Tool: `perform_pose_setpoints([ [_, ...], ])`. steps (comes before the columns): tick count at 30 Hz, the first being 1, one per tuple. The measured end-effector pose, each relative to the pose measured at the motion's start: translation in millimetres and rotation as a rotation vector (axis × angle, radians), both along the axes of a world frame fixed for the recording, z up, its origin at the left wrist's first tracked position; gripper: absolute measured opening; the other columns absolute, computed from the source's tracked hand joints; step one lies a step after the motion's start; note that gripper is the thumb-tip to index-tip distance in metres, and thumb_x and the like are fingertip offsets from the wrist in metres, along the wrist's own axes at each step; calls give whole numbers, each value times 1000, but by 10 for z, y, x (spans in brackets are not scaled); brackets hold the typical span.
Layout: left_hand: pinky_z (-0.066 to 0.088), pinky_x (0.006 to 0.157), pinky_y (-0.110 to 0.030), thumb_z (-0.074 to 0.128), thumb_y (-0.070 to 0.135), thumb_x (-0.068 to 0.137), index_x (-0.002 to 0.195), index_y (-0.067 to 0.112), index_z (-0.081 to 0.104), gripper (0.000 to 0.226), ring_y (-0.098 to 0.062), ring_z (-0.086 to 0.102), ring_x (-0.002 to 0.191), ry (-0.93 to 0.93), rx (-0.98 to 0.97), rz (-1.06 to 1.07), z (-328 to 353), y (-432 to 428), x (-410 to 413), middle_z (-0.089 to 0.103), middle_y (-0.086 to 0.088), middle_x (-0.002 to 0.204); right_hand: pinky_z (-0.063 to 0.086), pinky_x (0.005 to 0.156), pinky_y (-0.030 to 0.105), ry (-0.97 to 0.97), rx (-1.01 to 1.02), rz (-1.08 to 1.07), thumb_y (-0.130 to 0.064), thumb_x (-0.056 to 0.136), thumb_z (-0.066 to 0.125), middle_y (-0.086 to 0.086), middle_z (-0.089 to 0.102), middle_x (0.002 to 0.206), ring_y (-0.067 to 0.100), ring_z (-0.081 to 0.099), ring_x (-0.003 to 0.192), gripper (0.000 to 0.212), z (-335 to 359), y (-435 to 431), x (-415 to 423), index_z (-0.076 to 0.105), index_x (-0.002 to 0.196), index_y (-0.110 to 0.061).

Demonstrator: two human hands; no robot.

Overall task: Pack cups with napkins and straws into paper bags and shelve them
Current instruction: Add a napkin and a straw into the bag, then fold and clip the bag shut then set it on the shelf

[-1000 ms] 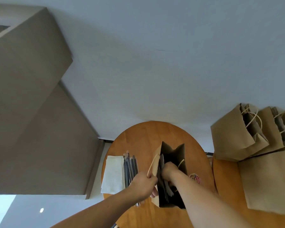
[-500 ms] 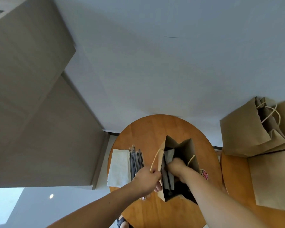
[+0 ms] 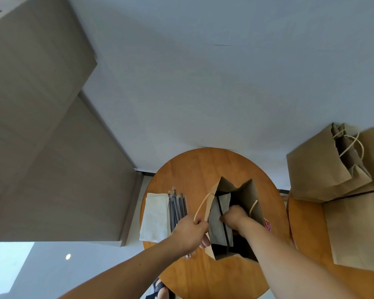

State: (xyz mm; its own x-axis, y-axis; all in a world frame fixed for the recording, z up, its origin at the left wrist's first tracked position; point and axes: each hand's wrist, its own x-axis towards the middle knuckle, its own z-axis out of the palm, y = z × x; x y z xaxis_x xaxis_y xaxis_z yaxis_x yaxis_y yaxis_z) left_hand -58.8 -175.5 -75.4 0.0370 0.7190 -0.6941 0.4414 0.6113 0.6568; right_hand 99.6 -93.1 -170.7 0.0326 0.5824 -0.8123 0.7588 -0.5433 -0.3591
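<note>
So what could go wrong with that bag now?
The left hand holds the bag by one handle only, so the thin loop might tear or the bag tip. The right hand grips a napkin and straw inside the bag; the napkin could crumple. The left arm crosses above the loose straws on the table and might knock them off.

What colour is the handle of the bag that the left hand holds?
The handle is pale tan, in the head view.

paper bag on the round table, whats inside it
A white napkin and black straw, held by the right hand. Below them the bag is dark and covered; nothing more shows.
</note>
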Motion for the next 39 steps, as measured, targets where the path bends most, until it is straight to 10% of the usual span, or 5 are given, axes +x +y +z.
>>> perform_pose_setpoints([
  [8,56,67,-19,41,21,101,85,12,61,28,-10,69,61,-9,6,18,12,16,5,69,2,64,54,78,33,-203,192,197,-24,90,65,-4,65,82,16,62,78,3,-37,-93,-63,62,89,-25],
  [20,48,55,-11,51,30,98,97,15,61,18,-14,71,74,25,57,0,-31,9,29,71,-4,84,50,89,33,-202,341,201,-12,96,56,15,57,127,29,60,113,37,522,-81,-217,46,130,-4],
  [26,57,89,-37,58,35,92,135,25,45,46,-20,66,95,60,82,-66,16,80,-4,63,-1,112,49,69,29,-172,533,318,-24,97,56,5,60,112,22,61,94,27,1369,25,-165,57,122,-12],
  [31,54,94,-38,63,32,89,128,19,52,43,-24,64,101,-39,59,-127,54,125,75,64,-7,112,47,90,27,-100,773,206,-39,98,53,-5,59,129,15,56,117,36,1519,-51,179,57,130,-23],
  [39,56,87,-33,68,32,80,121,23,54,44,-18,60,100,-100,19,-291,4,43,274,61,2,105,44,104,41,340,88,-287,-57,100,34,6,49,142,25,51,123,61,1107,-549,393,43,144,-17],
])
